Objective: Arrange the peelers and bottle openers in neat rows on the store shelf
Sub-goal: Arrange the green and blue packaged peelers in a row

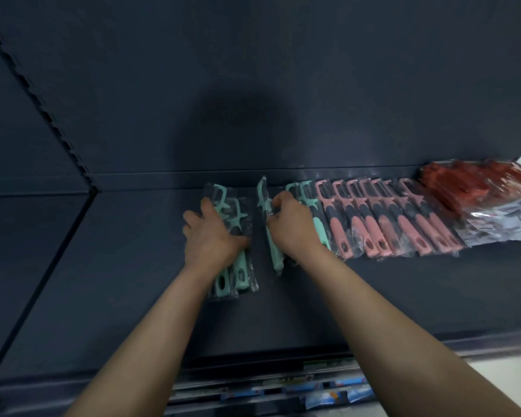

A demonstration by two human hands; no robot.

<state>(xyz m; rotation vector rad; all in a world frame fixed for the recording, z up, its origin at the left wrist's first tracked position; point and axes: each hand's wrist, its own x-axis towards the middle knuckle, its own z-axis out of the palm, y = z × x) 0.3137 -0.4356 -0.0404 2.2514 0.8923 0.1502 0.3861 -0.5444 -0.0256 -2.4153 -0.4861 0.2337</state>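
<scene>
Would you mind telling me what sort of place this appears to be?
Probably a shop aisle: a dark shelf with a slotted upright, a row of identical bagged pink peelers, and what look like price labels on the edge below.

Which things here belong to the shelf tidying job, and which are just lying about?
Job: left hand holding the teal peeler stack; right hand gripping a single teal peeler; pink peeler row; red packets, possibly bottle openers; shelf.
Lying about: blue-labelled packs on the level below.
</scene>
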